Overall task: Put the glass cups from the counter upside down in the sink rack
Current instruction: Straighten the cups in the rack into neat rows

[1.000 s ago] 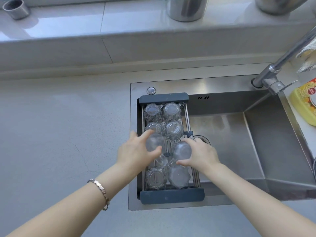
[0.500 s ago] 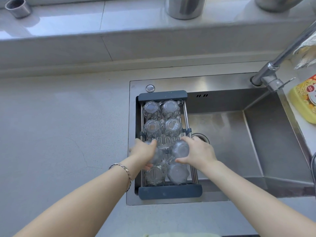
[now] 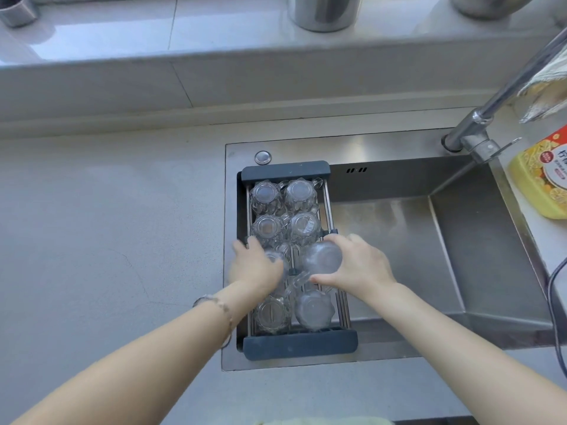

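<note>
Nearly done, by the look of it: six glass cups point(image 3: 302, 196) sit upside down in the sink rack point(image 3: 299, 345) at frame centre, and the bench point(image 3: 107, 225) at left shows none. The left hand point(image 3: 256, 266) and right hand point(image 3: 359, 265) each have fingers wrapped around one last inverted cup in the third row, neither let go.

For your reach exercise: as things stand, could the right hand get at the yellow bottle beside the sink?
Probably not yet: the right hand is wrapped around a glass cup in the rack. The way across the sink to the yellow bottle looks open.
</note>
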Demonstrator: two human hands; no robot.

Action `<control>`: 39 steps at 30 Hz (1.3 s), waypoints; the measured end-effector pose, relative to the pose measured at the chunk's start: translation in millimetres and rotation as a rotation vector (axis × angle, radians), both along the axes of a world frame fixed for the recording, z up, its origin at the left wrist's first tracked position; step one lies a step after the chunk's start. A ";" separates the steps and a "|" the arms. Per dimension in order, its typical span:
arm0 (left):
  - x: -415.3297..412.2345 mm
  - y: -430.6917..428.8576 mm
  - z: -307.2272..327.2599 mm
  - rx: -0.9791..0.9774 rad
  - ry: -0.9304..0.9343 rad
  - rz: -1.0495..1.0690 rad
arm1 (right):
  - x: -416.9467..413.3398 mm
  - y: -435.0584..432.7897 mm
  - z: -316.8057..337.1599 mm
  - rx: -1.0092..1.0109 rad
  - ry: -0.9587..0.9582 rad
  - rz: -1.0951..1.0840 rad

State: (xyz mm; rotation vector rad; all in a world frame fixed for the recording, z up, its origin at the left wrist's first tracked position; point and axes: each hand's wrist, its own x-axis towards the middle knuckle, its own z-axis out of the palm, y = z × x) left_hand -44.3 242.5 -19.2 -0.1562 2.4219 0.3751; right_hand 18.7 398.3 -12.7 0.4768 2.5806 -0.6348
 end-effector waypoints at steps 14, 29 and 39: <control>15.2 -35.2 -1.6 0.645 0.177 -0.233 | 25.1 -2.2 37.3 -0.308 -0.077 0.092; -11.4 -27.3 -1.7 0.446 0.168 -0.409 | 29.8 3.6 5.7 -0.080 0.411 0.362; -7.5 -29.8 -37.5 -0.095 0.151 -0.891 | -1.6 -26.5 -29.4 0.116 0.067 0.099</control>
